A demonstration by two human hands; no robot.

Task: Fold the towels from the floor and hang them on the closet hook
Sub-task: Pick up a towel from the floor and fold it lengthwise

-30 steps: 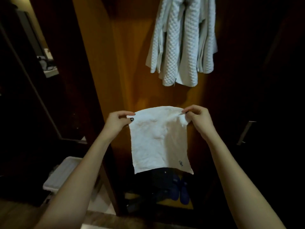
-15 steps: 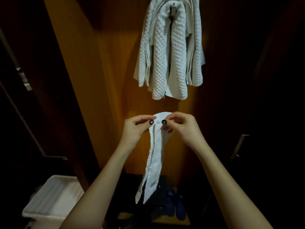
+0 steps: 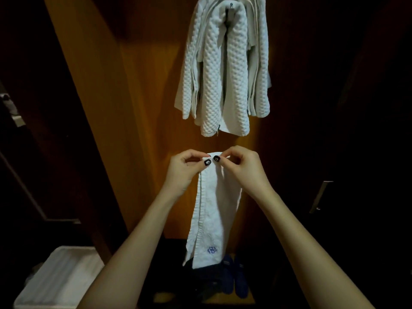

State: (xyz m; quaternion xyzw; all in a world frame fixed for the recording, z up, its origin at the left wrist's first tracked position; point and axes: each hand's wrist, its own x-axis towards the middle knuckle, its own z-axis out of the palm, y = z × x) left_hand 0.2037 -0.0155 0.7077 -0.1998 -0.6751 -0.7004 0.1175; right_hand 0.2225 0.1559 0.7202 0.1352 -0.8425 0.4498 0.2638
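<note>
A small white towel [image 3: 214,210] with a blue embroidered mark hangs folded in half lengthwise in front of me. My left hand [image 3: 185,170] and my right hand [image 3: 243,168] pinch its top corners, thumbs almost touching. Above them, several waffle-weave towels [image 3: 225,70] hang bunched on the closet hook [image 3: 231,5] against the wooden panel [image 3: 142,108].
A white ribbed bin [image 3: 55,279] stands at the lower left. Dark blue slippers [image 3: 236,279] lie on the closet floor beneath the towel. A dark door with a metal handle [image 3: 321,197] is at the right. The left side is dark.
My hands came together, bringing the towel's two top corners to meet, so the spread towel now hangs as a narrow folded strip. The view tilted up toward the hook.
</note>
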